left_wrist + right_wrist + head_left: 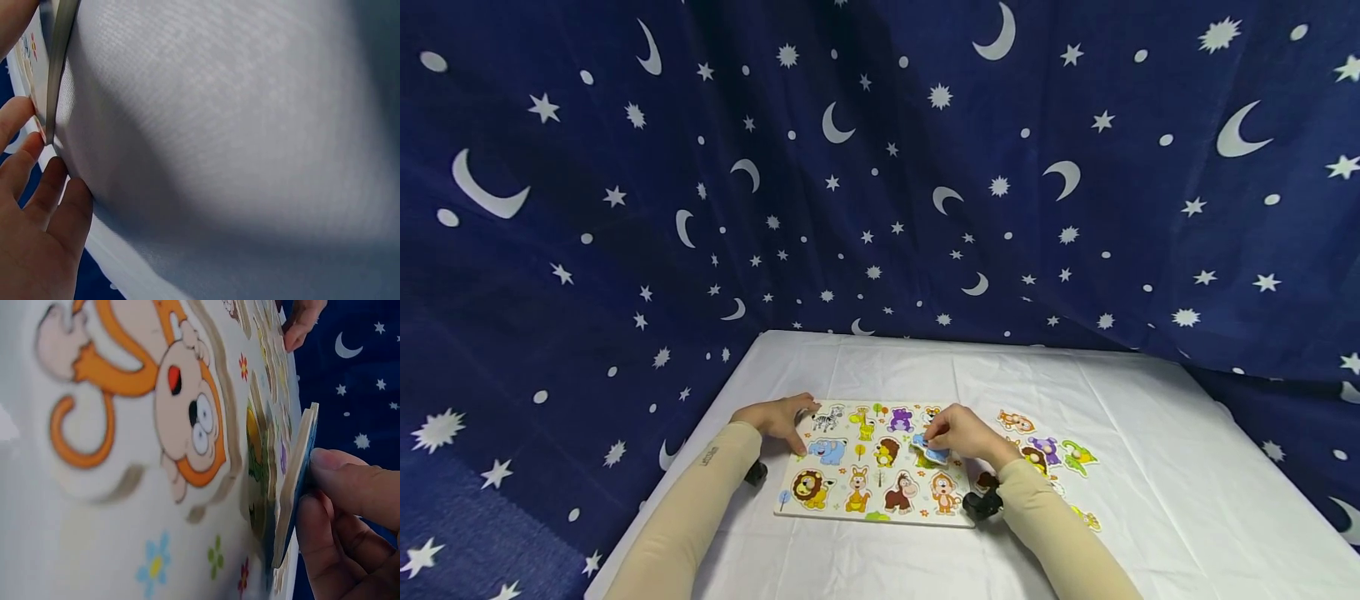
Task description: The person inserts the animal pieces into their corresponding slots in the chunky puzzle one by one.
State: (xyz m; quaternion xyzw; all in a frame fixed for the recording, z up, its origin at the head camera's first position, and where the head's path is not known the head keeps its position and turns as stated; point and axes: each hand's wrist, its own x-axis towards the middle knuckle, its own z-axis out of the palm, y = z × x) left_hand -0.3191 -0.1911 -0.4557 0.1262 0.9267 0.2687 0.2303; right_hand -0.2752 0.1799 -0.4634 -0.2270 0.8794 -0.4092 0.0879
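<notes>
A white puzzle board (pixel 880 518) with cartoon animals lies on the table. Thumb and index finger of my left hand (pixel 778 417) spread over its left edge; in the left wrist view the fingers (pixel 70 212) are fairly straight, reaching along the board's side. My right hand (pixel 961 433) pinches a blue wooden puzzle piece (pixel 934 455) between thumb and fingers. Seen from the right wrist, the piece (pixel 294 494) stands tilted on edge close over the board, overlapping a green picture (pixel 254 440). Nearby is the orange monkey picture (pixel 187 419).
Several loose puzzle pieces lie right of the board, among them a green one (pixel 1079 457), a purple one (pixel 1047 450) and an orange one (pixel 1015 422). Some are partly hidden by the right forearm. A blue curtain (pixel 880 208) with moons and stars hangs behind the white-covered table (pixel 1210 517).
</notes>
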